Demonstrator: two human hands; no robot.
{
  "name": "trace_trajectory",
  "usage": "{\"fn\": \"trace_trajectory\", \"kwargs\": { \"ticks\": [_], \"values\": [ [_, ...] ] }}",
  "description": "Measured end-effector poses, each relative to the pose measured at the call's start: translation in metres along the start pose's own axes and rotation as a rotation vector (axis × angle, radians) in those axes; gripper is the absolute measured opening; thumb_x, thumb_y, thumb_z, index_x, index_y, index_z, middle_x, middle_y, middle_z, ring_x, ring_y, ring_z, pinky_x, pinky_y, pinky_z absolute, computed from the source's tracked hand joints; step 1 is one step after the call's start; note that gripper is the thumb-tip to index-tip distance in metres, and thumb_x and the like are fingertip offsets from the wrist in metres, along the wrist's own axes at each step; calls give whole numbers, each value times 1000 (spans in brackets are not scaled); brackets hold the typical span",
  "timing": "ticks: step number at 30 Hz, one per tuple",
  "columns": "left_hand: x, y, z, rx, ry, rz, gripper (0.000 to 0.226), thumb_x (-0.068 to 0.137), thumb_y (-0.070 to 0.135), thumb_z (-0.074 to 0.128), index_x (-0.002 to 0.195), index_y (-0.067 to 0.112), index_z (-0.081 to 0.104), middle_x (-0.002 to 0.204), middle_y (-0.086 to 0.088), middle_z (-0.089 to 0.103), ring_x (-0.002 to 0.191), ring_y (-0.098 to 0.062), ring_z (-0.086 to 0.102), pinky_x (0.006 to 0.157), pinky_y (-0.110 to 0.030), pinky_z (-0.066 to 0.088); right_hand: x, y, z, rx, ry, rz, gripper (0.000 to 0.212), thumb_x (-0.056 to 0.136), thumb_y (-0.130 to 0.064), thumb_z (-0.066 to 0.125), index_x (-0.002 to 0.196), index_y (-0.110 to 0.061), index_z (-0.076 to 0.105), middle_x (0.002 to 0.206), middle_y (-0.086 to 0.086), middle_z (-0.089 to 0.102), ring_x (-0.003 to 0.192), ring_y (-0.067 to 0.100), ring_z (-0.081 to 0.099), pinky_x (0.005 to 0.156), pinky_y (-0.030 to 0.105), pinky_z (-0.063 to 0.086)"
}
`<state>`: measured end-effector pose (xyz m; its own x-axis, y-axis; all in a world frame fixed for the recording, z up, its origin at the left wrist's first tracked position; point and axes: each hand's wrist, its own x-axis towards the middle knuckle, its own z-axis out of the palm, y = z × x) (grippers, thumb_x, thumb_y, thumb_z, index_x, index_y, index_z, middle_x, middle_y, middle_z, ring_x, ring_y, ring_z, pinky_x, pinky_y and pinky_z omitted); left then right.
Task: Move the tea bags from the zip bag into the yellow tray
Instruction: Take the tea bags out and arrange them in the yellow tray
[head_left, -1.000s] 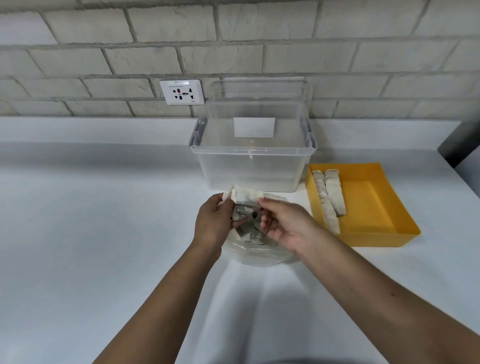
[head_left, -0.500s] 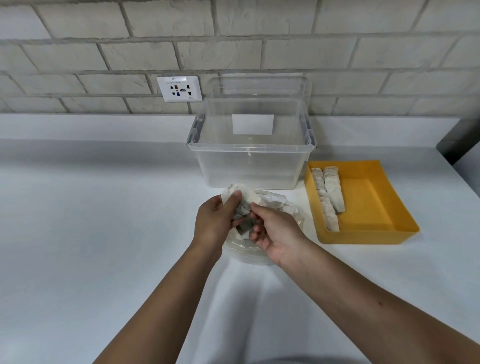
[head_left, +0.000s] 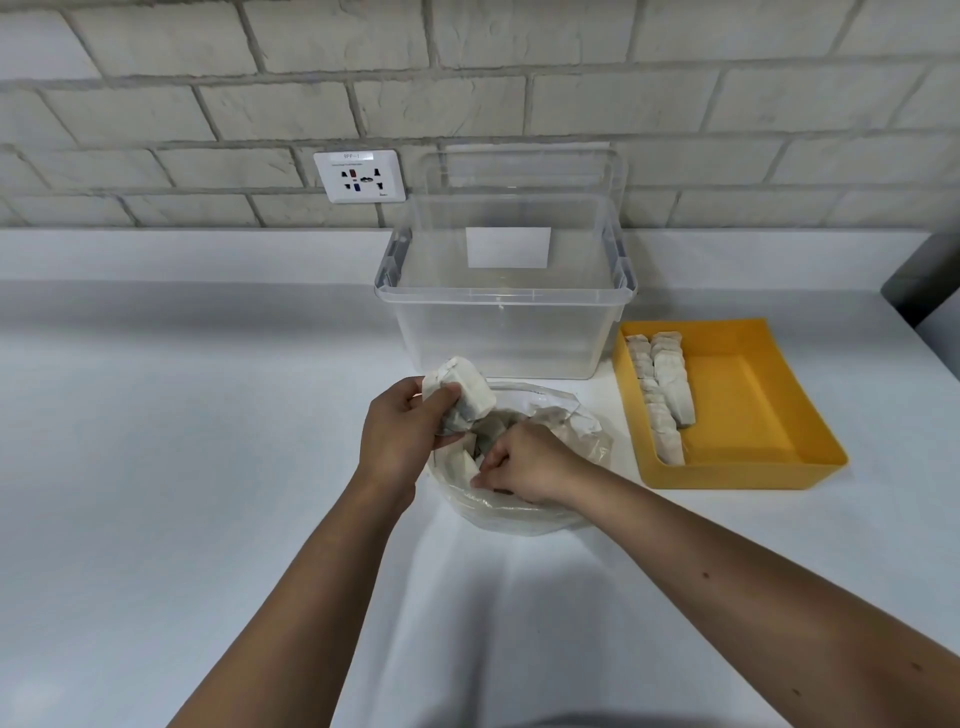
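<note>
A clear zip bag (head_left: 563, 512) lies open on the white counter, with several tea bags inside. My left hand (head_left: 402, 441) grips a stack of pale tea bags (head_left: 467, 392) just above the bag's left rim. My right hand (head_left: 524, 462) reaches into the bag, its fingers curled among the tea bags there; what they hold is hidden. To the right stands the yellow tray (head_left: 769, 462), with two rows of tea bags (head_left: 662, 389) laid along its left side.
A clear plastic bin (head_left: 506, 332) stands right behind the zip bag, its lid leaning on the brick wall. A wall socket (head_left: 359, 175) is at the back left. A dark object (head_left: 919, 283) sits at the far right edge.
My right hand has let go of the stack and dropped down into the zip bag. My left hand keeps the stack of tea bags, raised slightly above the bag.
</note>
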<state>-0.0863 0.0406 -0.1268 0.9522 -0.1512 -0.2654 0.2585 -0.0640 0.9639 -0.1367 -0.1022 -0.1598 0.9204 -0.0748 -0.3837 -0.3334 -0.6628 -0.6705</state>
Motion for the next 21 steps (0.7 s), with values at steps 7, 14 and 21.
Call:
{"fn": "trace_trajectory", "kwargs": {
  "ticks": [7, 14, 21],
  "values": [
    [-1, 4, -4, -21, -17, 8, 16, 91, 13, 68, 103, 3, 70, 93, -14, 73, 82, -20, 73, 73, -31, 62, -7, 4, -26, 120, 37, -24, 7, 81, -23, 76, 80, -19, 70, 72, -1, 65, 60, 11, 57, 59, 23, 43],
    [-3, 6, 0, -15, -36, 22, 18, 91, 16, 69, 104, 4, 71, 92, -12, 74, 88, -23, 73, 79, -35, 62, -47, 1, -75, 502, 3, -81, 2, 90, -13, 67, 91, -11, 65, 69, 2, 62, 55, 11, 58, 47, 21, 43],
    [-21, 9, 28, 88, -200, 7, 14, 91, 24, 68, 98, 13, 74, 93, -12, 76, 85, -27, 74, 88, -46, 59, -82, 2, -108, 392, 68, -152, 10, 91, -11, 66, 102, -12, 66, 74, 12, 61, 55, 21, 67, 51, 27, 53]
  ]
}}
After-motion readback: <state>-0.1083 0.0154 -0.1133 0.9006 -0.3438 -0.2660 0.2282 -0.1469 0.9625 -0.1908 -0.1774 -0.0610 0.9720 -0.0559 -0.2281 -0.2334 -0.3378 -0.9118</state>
